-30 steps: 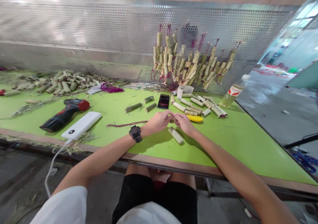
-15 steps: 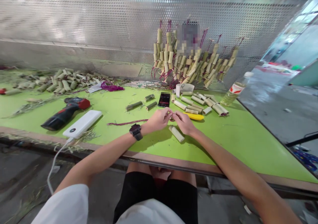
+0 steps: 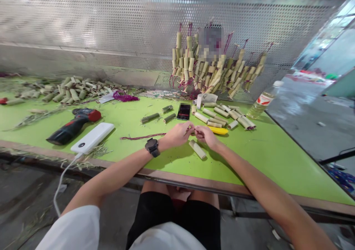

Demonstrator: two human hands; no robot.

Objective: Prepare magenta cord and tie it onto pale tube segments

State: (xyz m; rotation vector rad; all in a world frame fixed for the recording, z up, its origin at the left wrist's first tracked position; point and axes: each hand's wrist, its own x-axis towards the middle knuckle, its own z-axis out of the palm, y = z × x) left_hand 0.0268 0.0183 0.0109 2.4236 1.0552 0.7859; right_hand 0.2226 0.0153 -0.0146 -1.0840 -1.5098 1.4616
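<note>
My left hand point(image 3: 180, 133) and my right hand point(image 3: 205, 135) meet over the green table, fingers pinched close together. Between them runs a purple string point(image 3: 144, 136), whose loose end trails left on the tabletop past my watch. The bit of string at my fingertips is mostly covered. Just below my right hand lies a short pale bamboo tube point(image 3: 198, 149), touched by neither hand. A yellow-handled tool point(image 3: 218, 130), perhaps a knife, sits behind my right hand. Beyond my left hand is a phone point(image 3: 183, 111).
Cut bamboo pieces point(image 3: 212, 113) lie at the back right near an oil bottle point(image 3: 262, 101). Strung bamboo bundles point(image 3: 191, 63) hang on the perforated metal panel point(image 3: 111, 31). At left are a cordless drill point(image 3: 74, 126), a white power bank point(image 3: 93, 138), purple string point(image 3: 124, 96) and a bamboo heap point(image 3: 69, 91).
My right hand has drawn slightly to the right, and its fingers have curled in more. My left hand stays almost in place. The tube on the table has not moved.
</note>
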